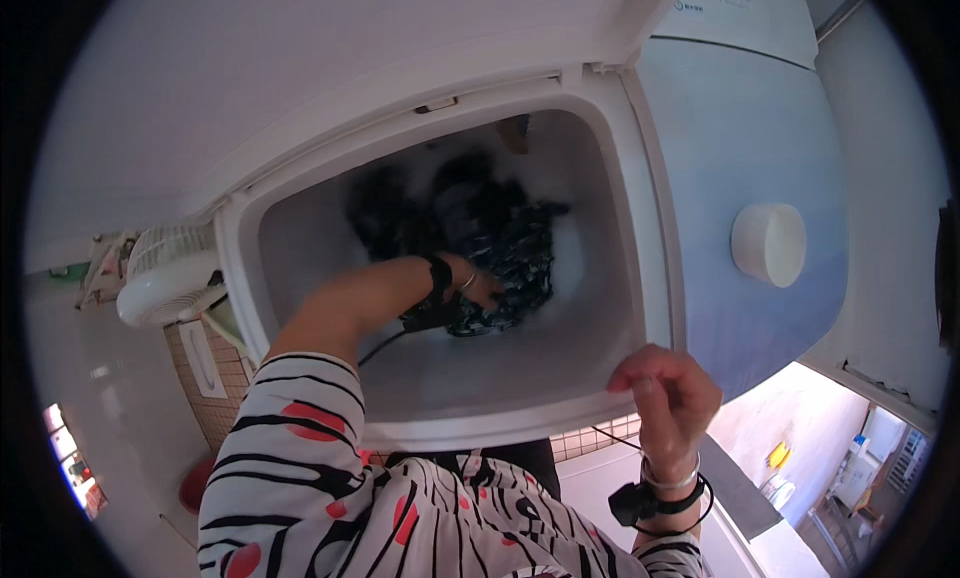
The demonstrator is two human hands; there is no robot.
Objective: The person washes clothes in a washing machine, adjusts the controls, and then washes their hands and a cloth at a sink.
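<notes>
Below me is a deep white tub (442, 383), seemingly of a washing machine, under a raised white lid (375, 45). Dark, wet-looking clothes (525, 278) lie at its bottom, partly blurred. My left hand (472, 278) reaches into the tub, its fingers at the dark clothes; whether they grip any is hidden. A black device and a cable are at that wrist. My right hand (667, 398) is at the tub's near right corner, fingers curled with the thumb against them, and nothing is visible in it. That wrist has a bangle and a black band. A brownish item (514, 134) shows at the tub's far wall.
A blue panel with a white knob (769, 244) adjoins the tub on the right. White electric fan (169, 274) at the left, near small brown tiles. A red basin (196, 484) stands low left. Beyond the lower right, a yellow item (778, 456) hangs by a wall.
</notes>
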